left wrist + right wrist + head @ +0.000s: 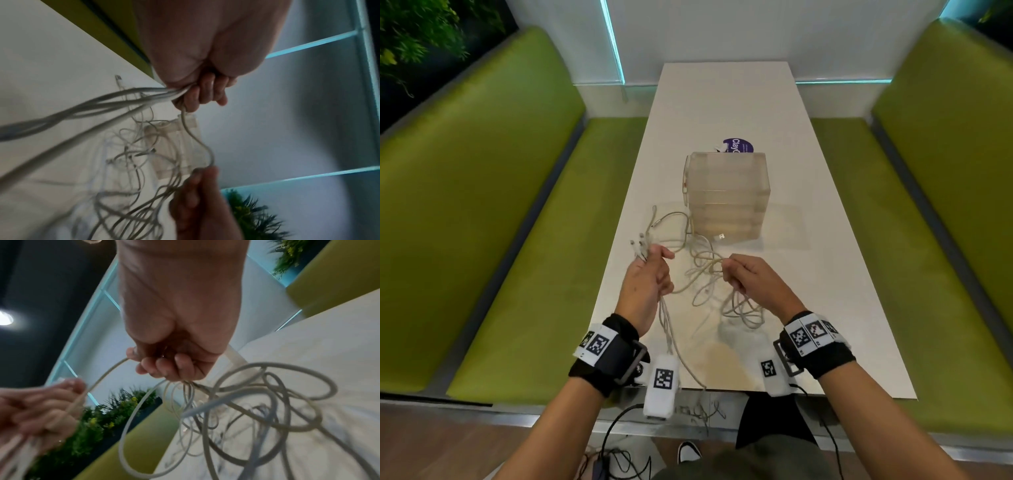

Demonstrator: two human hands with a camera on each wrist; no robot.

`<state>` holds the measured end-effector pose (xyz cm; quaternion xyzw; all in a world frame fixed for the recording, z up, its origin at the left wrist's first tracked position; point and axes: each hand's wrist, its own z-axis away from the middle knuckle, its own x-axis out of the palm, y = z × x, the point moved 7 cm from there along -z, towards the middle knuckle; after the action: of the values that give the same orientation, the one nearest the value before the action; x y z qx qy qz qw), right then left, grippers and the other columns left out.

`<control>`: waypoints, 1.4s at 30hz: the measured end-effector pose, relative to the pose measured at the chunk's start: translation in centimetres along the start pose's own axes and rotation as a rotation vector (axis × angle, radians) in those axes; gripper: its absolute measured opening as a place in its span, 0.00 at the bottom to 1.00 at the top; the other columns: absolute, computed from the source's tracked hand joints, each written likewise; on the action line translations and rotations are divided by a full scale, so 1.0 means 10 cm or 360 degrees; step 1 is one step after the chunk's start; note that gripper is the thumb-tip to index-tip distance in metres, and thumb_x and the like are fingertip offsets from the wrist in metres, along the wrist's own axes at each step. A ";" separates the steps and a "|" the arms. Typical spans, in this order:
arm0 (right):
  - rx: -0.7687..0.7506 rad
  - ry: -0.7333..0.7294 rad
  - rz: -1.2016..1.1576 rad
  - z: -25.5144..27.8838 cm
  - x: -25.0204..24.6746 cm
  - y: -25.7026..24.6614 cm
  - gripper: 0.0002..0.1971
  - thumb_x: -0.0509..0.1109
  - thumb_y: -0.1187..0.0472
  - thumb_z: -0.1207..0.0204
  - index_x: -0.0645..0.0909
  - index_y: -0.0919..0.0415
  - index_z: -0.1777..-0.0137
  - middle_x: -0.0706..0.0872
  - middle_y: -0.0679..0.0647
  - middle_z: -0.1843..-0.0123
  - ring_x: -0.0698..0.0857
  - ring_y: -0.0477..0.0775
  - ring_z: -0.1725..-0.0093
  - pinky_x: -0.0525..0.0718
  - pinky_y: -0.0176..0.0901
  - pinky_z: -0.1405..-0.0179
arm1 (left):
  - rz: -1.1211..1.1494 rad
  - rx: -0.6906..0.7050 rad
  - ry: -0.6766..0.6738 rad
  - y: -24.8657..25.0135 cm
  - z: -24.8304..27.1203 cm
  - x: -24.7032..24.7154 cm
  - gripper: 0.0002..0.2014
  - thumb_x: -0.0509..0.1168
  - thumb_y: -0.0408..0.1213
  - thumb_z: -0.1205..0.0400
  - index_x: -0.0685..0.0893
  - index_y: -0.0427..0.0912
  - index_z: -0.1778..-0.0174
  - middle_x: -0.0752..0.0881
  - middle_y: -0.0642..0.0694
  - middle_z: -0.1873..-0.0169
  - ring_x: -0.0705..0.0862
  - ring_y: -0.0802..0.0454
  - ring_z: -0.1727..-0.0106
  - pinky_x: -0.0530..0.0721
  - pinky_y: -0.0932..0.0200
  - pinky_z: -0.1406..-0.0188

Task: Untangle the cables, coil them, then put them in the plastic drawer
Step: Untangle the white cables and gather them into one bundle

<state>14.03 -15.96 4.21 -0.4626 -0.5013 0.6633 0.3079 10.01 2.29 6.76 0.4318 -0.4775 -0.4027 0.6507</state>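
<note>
Left hand: fist round gathered cable ends, plugs fanned above, likely to keep freed strands apart. Right hand: pinching one loop, lifting it from tangled cables on white table. Plastic drawer: just beyond, closed

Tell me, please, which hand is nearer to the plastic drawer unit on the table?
Right. The right hand holds tangled cables just below the plastic drawer unit, nearly in line with it. The left hand grips a cable bundle farther off, toward the table's left edge.
</note>
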 end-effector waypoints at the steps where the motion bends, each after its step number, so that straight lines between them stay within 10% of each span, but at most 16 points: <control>1: -0.0030 0.0016 -0.0076 0.02 0.02 -0.08 0.18 0.60 0.53 0.15 0.78 0.58 0.67 0.73 0.51 0.75 0.69 0.50 0.74 0.68 0.38 0.73 | -0.0123 -0.0042 -0.0032 -0.07 0.02 0.03 0.19 0.52 0.50 0.13 0.80 0.39 0.56 0.59 0.52 0.77 0.57 0.56 0.77 0.60 0.61 0.74; 5: -0.0120 -0.0012 -0.0127 0.03 0.16 -0.29 0.18 0.63 0.50 0.17 0.80 0.56 0.66 0.72 0.53 0.76 0.68 0.52 0.74 0.66 0.42 0.72 | -0.0375 -0.0107 -0.0263 -0.18 0.14 0.26 0.19 0.62 0.52 0.21 0.84 0.40 0.46 0.68 0.58 0.79 0.64 0.59 0.76 0.66 0.65 0.76; 10: -0.0149 -0.0082 -0.0205 0.04 0.25 -0.35 0.16 0.62 0.55 0.16 0.85 0.42 0.63 0.76 0.39 0.77 0.71 0.40 0.75 0.70 0.32 0.72 | -0.0360 -0.0048 -0.0135 -0.17 0.12 0.30 0.06 0.68 0.39 0.20 0.88 0.42 0.58 0.73 0.49 0.78 0.66 0.55 0.76 0.68 0.62 0.76; 16: -0.0117 -0.0290 0.0364 -0.03 0.23 -0.15 0.10 0.68 0.62 0.21 0.78 0.53 0.64 0.78 0.41 0.67 0.76 0.35 0.69 0.71 0.27 0.65 | -0.0449 0.0073 -0.0075 -0.05 0.10 0.21 0.12 0.65 0.42 0.17 0.90 0.38 0.56 0.66 0.46 0.80 0.65 0.52 0.77 0.69 0.59 0.75; 21: 0.0012 -0.0023 0.0594 -0.12 -0.04 0.30 0.08 0.63 0.66 0.19 0.80 0.68 0.58 0.82 0.45 0.64 0.78 0.40 0.63 0.73 0.40 0.58 | -0.0196 0.0270 -0.0018 0.32 0.07 0.12 0.12 0.60 0.38 0.15 0.86 0.36 0.58 0.68 0.56 0.84 0.64 0.57 0.80 0.66 0.65 0.78; 26: -0.0043 0.0187 0.0421 -0.12 -0.26 0.27 0.10 0.62 0.67 0.18 0.85 0.61 0.56 0.85 0.44 0.62 0.81 0.40 0.62 0.76 0.33 0.59 | -0.0092 0.0256 0.0059 0.30 0.06 -0.02 0.14 0.58 0.39 0.14 0.83 0.37 0.59 0.67 0.57 0.84 0.65 0.60 0.82 0.67 0.67 0.81; 38: -0.0423 -0.0006 0.0851 -0.01 0.14 -0.25 0.11 0.65 0.55 0.18 0.87 0.58 0.49 0.87 0.52 0.57 0.83 0.51 0.57 0.78 0.44 0.59 | -0.0891 0.0160 -0.0113 -0.15 0.04 0.23 0.05 0.68 0.45 0.19 0.84 0.48 0.52 0.87 0.52 0.64 0.82 0.53 0.64 0.79 0.57 0.64; 42: -0.0414 0.0013 0.0952 0.01 0.10 -0.26 0.11 0.63 0.56 0.17 0.86 0.59 0.47 0.86 0.53 0.54 0.82 0.53 0.55 0.79 0.48 0.57 | -0.1290 0.0097 -0.0327 -0.16 0.03 0.29 0.13 0.65 0.48 0.17 0.80 0.44 0.62 0.75 0.52 0.75 0.70 0.55 0.74 0.70 0.57 0.72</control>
<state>13.42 -14.30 6.36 -0.6274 -0.4224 0.6529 0.0396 10.19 -1.01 6.06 0.5614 -0.3431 -0.6528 0.3754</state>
